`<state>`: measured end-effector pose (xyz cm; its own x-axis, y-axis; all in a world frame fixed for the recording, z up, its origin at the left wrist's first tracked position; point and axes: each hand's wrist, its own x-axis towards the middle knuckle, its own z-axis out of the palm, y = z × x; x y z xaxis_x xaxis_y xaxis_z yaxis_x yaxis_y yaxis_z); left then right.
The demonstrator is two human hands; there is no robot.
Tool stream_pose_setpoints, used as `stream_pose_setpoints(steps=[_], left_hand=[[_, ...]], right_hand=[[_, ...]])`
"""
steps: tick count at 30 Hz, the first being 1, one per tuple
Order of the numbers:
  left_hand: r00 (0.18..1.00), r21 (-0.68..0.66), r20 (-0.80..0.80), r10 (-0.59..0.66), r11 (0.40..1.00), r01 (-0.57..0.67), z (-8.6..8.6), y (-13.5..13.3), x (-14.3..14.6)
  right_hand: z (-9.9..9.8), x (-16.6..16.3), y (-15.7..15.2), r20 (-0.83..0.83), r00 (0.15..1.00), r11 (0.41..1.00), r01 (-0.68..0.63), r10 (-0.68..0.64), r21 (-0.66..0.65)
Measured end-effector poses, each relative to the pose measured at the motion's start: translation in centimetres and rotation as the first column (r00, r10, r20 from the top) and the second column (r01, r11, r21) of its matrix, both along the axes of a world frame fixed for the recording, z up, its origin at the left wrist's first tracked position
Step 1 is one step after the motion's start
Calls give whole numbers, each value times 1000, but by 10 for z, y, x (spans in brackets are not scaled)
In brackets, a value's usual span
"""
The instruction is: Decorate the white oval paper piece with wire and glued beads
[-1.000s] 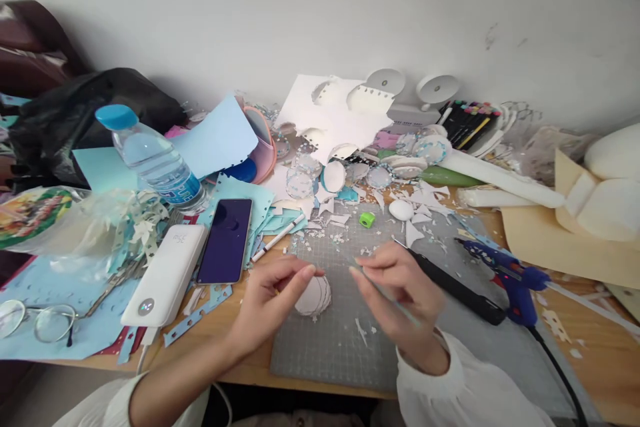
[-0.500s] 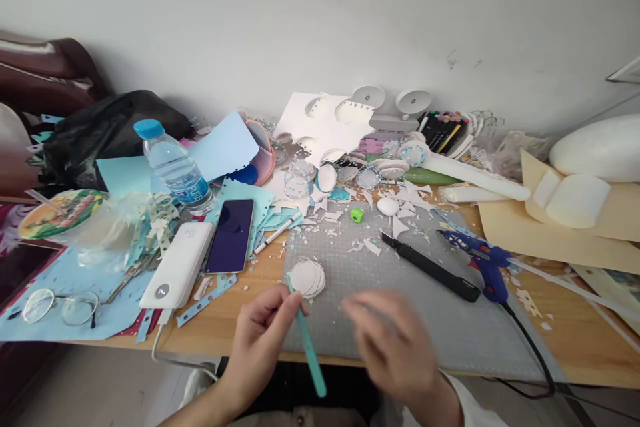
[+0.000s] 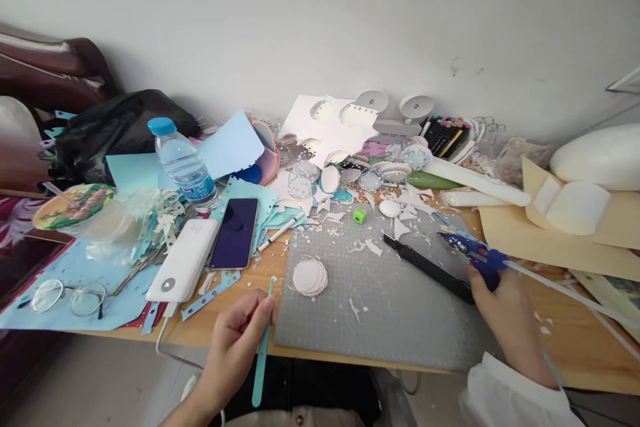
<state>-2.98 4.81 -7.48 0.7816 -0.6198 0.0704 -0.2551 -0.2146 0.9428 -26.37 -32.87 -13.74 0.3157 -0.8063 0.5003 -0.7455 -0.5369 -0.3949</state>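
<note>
My left hand (image 3: 235, 337) is closed on a thin teal paper strip (image 3: 262, 353) that hangs down past the desk's front edge. My right hand (image 3: 505, 317) reaches to the right and wraps the handle of the blue glue gun (image 3: 475, 255) lying on the grey cutting mat (image 3: 390, 313). A white round paper piece (image 3: 310, 277) rests on the mat between my hands. A black craft knife (image 3: 430, 268) lies just left of the glue gun.
A phone (image 3: 235, 232), white power bank (image 3: 184, 260), water bottle (image 3: 184, 163) and glasses (image 3: 67, 295) sit at the left among blue paper scraps. White foam shapes (image 3: 595, 160) and tan paper lie at the right. Markers (image 3: 447, 130) stand by the wall.
My right hand has left the middle of the mat and moved right onto the glue gun. My left hand, holding the teal strip, has drawn back toward the desk's front edge.
</note>
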Motion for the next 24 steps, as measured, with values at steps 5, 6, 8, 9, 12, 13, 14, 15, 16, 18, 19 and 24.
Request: stream_pose_setpoints(steps=[5,6,8,9,12,13,14,15,16,18,19,24], left_hand=[[992,-16,69,-104,994,106,12,-25,23],[989,-28,81,-125,991,128,15,-33,30],[982,-49,103,-159,985,165,18,-52,46],[978,-70,108,-179,980,187,18,-61,54],[970,-87,102,-222,969,231,15,-85,72],[966,-89,99,-238,965,247,13,-89,76],[962,-89,95,-257,960,265,11,-92,79],[956,-87,92,-277,955,285,9,-93,81],[951,-84,87,-297,949,304,6,-93,81],[941,-73,76,-329,940,334,2,-89,81],[937,-69,68,-342,935,347,-1,-87,81],[908,-57,17,-419,906,419,-7,-81,77]], right_hand=[[17,6,-9,-57,995,993,90,-86,77],[25,6,-9,-54,991,989,127,-123,79],[45,9,-4,-29,977,974,214,-212,76],[56,14,1,-9,972,968,236,-236,85],[87,40,24,72,943,932,305,-324,197],[94,53,34,125,941,919,270,-316,287],[98,67,43,201,938,925,209,-281,317],[100,82,52,263,942,934,111,-208,340],[98,96,60,321,934,938,37,-155,345],[88,123,75,385,923,911,-165,7,378],[81,133,82,404,910,889,-255,88,379],[51,153,108,373,839,797,-515,395,315]])
